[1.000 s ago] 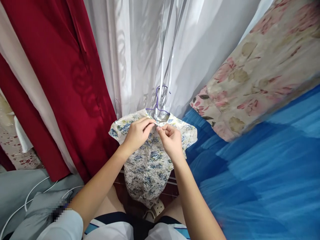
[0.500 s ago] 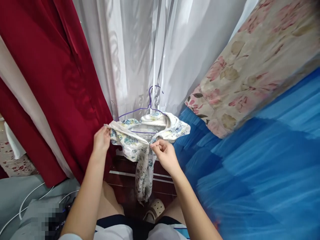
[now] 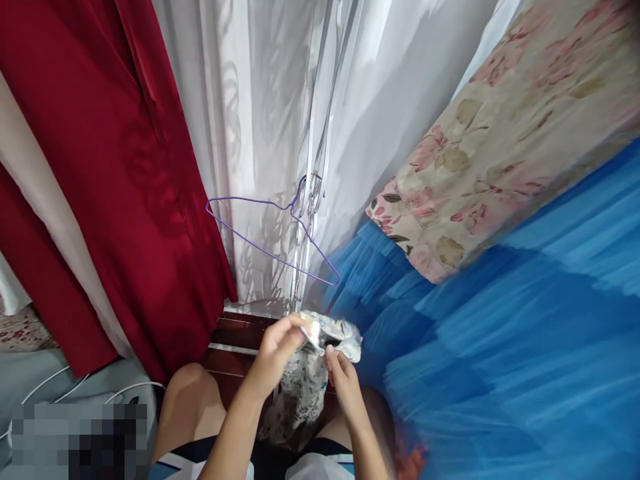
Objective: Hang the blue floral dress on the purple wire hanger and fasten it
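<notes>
A white floral garment [image 3: 305, 390] hangs down between my knees, bunched at its top. My left hand [image 3: 280, 343] pinches its upper edge on the left side. Close by on the right, my right hand [image 3: 341, 370] has its fingers closed on the same cloth. Part of the fabric loops up and to the right above that hand, slightly blurred. Above the garment, a bare purple hanger [image 3: 273, 257] hangs tilted from a white metal rack [image 3: 313, 133], apart from both hands.
Dark red cloth [image 3: 160, 200] hangs at the left, with white curtains [image 3: 260, 100] behind the hanger. To the right are floral fabric [image 3: 480, 167] and layered blue tulle [image 3: 500, 353]. White cables [image 3: 45, 390] lie on a grey surface at lower left.
The garment has come off the purple hanger and moved down toward my lap. Both hands have drawn closer together with it. The hanger now swings tilted and bare.
</notes>
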A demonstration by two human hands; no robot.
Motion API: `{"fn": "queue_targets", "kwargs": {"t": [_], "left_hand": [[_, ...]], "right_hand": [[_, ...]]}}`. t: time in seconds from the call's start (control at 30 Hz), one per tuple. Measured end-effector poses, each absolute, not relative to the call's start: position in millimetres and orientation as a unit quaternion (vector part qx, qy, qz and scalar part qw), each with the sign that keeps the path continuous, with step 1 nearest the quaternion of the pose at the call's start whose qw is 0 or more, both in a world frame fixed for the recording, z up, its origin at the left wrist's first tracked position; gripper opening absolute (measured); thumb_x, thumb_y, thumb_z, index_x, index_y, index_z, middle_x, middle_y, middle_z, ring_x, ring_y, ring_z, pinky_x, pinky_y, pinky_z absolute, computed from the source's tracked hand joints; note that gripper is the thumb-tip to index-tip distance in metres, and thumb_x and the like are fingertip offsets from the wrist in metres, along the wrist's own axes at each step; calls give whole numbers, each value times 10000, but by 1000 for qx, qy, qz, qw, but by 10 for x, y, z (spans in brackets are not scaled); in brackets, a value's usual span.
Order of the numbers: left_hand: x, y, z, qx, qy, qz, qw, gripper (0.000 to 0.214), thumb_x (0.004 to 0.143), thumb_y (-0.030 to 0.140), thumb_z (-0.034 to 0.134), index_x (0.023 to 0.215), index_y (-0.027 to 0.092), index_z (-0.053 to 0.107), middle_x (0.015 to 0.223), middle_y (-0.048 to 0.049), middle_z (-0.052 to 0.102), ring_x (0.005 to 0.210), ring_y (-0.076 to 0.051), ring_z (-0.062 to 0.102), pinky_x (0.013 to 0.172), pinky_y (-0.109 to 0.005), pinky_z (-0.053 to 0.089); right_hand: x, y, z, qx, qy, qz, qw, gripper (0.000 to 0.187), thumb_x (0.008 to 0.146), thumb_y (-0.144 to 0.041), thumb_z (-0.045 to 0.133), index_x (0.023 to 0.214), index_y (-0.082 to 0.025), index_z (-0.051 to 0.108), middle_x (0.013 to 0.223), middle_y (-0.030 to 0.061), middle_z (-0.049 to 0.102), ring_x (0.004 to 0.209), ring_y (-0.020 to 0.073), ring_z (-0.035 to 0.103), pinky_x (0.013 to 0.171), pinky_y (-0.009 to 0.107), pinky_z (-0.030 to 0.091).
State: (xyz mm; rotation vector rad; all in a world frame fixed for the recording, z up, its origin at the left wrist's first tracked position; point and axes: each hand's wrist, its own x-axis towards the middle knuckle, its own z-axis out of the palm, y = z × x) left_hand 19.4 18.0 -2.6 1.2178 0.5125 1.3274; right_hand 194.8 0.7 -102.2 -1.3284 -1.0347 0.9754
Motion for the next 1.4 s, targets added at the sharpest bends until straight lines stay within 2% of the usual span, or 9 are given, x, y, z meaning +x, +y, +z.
{"fn": "queue_targets", "kwargs": {"t": [0.17, 0.33, 0.43, 0.6, 0.8, 1.0, 1.17, 1.27, 1.4], "left_hand": [[426, -228, 324, 733, 239, 439, 461, 179, 961, 229, 525, 911, 217, 696, 926, -38, 661, 967, -190, 607, 1087, -381, 334], [329, -239, 39, 672, 282, 469, 500, 464, 956, 358, 544, 1401, 285, 438, 1405, -95, 499, 1297, -238, 469, 1114, -376, 343], [178, -215, -174, 668, 261, 395, 575, 627, 974, 441, 485, 1520, 264, 233, 1485, -123, 430, 1336, -251, 449, 1123, -400, 331], [29, -258, -409, 748, 333, 223, 530, 342, 910, 471, 564, 1096, 200, 660, 1041, -45, 701, 994, -244, 606, 902, -310, 446], [-265, 118, -307, 790, 438, 281, 323, 267, 919, 402, 550, 753, 195, 577, 792, -8, 616, 790, -173, 552, 725, -255, 410], [-809, 783, 22, 792, 444, 395, 140, 193, 925, 311, 499, 790, 210, 592, 828, -24, 616, 875, -199, 569, 907, -342, 444], [-1253, 1208, -77, 799, 452, 394, 40, 192, 867, 216, 473, 884, 231, 663, 924, -29, 675, 948, -206, 603, 1174, -458, 239], [-1447, 1401, -145, 805, 486, 334, 64, 207, 855, 232, 468, 908, 244, 668, 994, -29, 693, 1050, -231, 588, 1185, -484, 175], [-1614, 1732, -12, 787, 520, 320, 92, 199, 864, 246, 423, 841, 232, 621, 837, -24, 679, 892, -236, 601, 1044, -440, 358]], "right_hand": [[1974, -102, -795, -447, -480, 510, 556, 393, 757, -619, 701, 861, -239, 701, 921, 72, 692, 1064, 302, 586, 1011, 434, 418], [1871, -286, -548, -339, -360, 671, 552, 701, 874, -778, 325, 942, -220, 745, 916, 122, 726, 1006, 323, 659, 931, 477, 481], [1951, -379, -407, -293, -350, 725, 516, 563, 750, -710, 631, 988, -210, 733, 899, 105, 732, 911, 301, 681, 831, 407, 516], [2574, -169, 59, -398, -564, 638, 342, 212, 761, -333, 756, 738, -130, 699, 660, 29, 656, 556, 140, 559, 527, 230, 395], [3135, 659, 748, -486, -571, 389, 535, 130, 686, -202, 704, 609, -183, 602, 554, -39, 554, 504, 117, 451, 490, 227, 327], [2648, 1472, 1122, -387, -648, 379, 535, 125, 739, -325, 704, 764, -212, 658, 725, -22, 638, 693, 159, 574, 665, 251, 435], [2245, 1604, 1162, -350, -647, 456, 502, 177, 655, -271, 748, 787, -185, 666, 688, -22, 645, 600, 127, 558, 586, 233, 412], [2161, 1529, 1176, -350, -617, 499, 498, 271, 631, -251, 764, 880, -181, 684, 701, -18, 679, 578, 127, 583, 568, 236, 421], [2167, 1491, 1230, -373, -597, 528, 475, 453, 626, -262, 781, 1063, -167, 711, 772, 8, 743, 638, 160, 662, 622, 261, 481]]}}
